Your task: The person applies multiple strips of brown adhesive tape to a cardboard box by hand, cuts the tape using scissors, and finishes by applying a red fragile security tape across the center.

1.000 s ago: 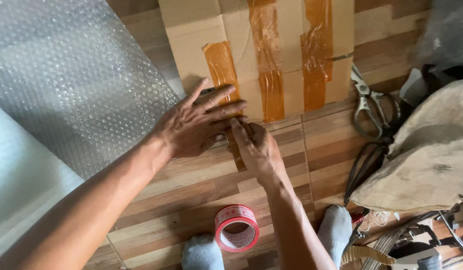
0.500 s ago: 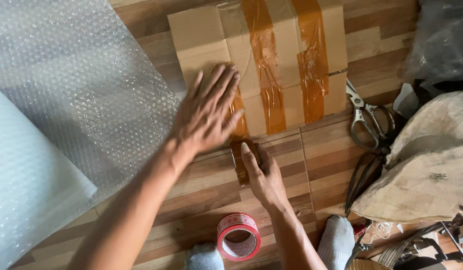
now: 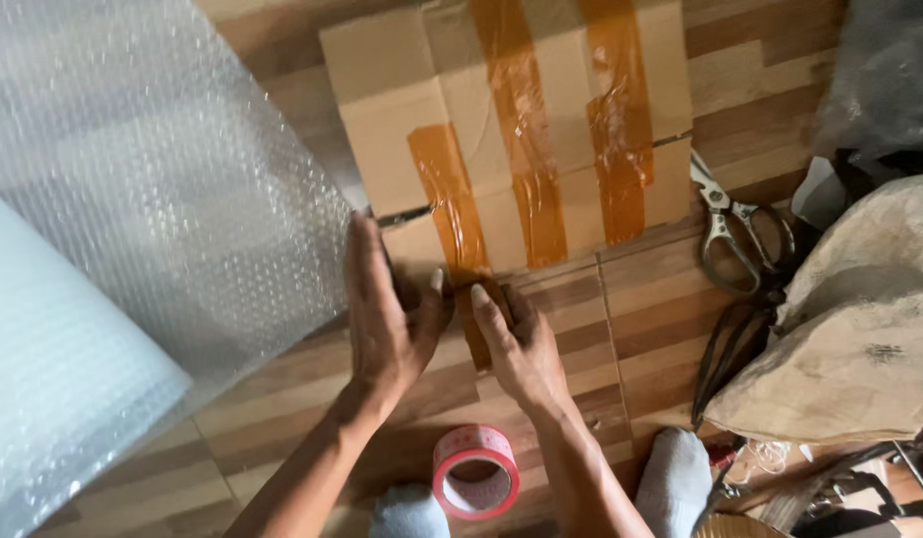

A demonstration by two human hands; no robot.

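Two hands are being pressed flat, fingers open, at the cardboard box's (image 3: 501, 130) near edge on the floor: left hand (image 3: 387, 309) steadying, right hand (image 3: 516, 344) smoothing the brown tape strip (image 3: 451, 204). Uneven pressing is likely leaving wrinkles or a lifting end.

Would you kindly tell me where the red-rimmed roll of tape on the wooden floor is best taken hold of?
Grip the red-rimmed roll of tape across its outer rim, coming from straight above. It lies flat with its open core facing up, between the two grey-socked feet, so a thumb could also hook into the core.
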